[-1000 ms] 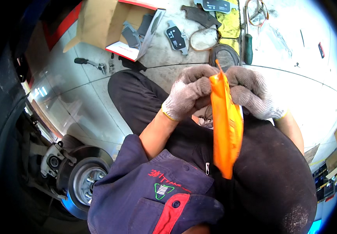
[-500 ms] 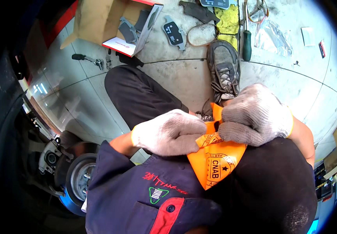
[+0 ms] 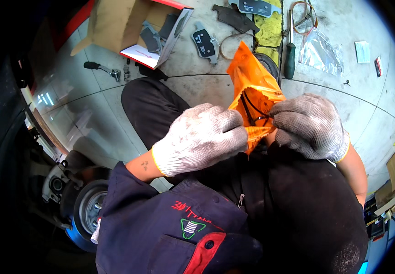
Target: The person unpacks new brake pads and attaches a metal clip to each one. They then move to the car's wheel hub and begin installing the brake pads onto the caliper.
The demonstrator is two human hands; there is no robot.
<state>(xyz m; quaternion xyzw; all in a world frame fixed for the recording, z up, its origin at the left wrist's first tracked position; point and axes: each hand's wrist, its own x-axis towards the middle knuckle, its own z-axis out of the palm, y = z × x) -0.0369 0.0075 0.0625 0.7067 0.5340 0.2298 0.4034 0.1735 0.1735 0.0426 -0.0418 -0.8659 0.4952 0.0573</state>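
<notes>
An orange plastic bag [image 3: 247, 75] is torn open above my lap, its mouth turned toward me. Inside the mouth shows a thin black cable [image 3: 248, 109] with a curved loop. My left hand [image 3: 204, 139], in a soiled white knit glove, is closed on the bag's left edge. Gloved the same way, my right hand [image 3: 309, 125] pinches at the right side of the mouth. The cable's end meets its fingertips; whether they grip the cable too is hidden.
On the tiled floor, an opened cardboard box [image 3: 115, 32] holds brake pads. Another brake pad [image 3: 205, 43] lies beside it. A ratchet [image 3: 102, 69] is at left, a green-handled screwdriver [image 3: 289, 59] and a clear plastic bag [image 3: 321, 52] at right. A wheel hub [image 3: 90, 208] stands lower left.
The orange bag has been turned over, so its closed end points away and its mouth faces me. It gapes wider, and the black cable inside now shows.
</notes>
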